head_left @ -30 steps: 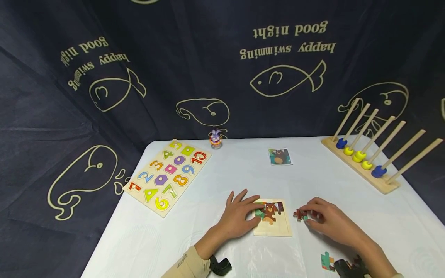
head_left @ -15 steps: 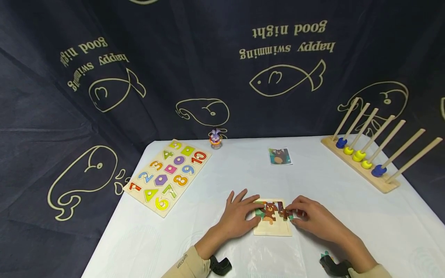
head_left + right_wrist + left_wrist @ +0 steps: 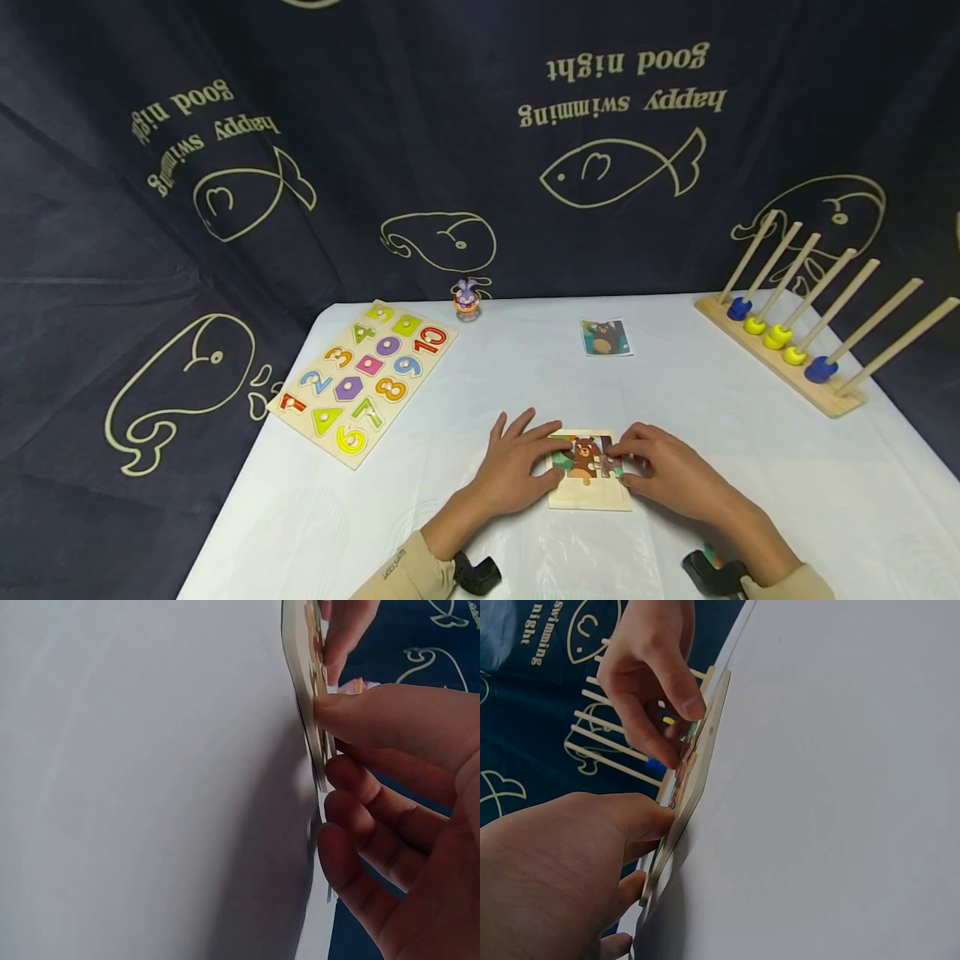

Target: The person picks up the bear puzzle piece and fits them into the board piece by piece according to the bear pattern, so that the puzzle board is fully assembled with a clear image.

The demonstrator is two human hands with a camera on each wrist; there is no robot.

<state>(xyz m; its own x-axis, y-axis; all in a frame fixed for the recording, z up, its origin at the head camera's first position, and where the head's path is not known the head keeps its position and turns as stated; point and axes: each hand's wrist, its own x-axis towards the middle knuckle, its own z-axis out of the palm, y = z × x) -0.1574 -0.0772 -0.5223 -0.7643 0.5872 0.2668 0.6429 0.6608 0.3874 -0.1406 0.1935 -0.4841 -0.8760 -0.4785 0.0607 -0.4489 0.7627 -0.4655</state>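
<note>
The right hand [image 3: 670, 473] has moved leftward in the head view, bringing its puzzle piece [image 3: 607, 467] from off the board's right side, across the rim, to the right of the bear picture [image 3: 583, 457]. A second ago that piece was well apart from the puzzle board [image 3: 588, 498]; now it lies over the board's right-hand portion, against or just beside the pieces already there, though whether it sits fully flat cannot be told. The board is in the lower middle of the frame, on the white tabletop [image 3: 525, 375]. The right hand pinches the piece between thumb and index finger, its thumb at the board's edge in the right wrist view. The left hand [image 3: 510, 468] is where it was, fingers spread, thumb and index finger resting on the board's left side, which probably keeps it steady. For the work in hand, this seems to carry the picture's middle band across to the right, while the lower strip of the board remains bare wood. One loose piece [image 3: 710, 553] shows partly at lower right, mostly hidden by the wrist camera [image 3: 708, 575]. The bear card [image 3: 606, 337], above the board in the frame, has not moved.
</note>
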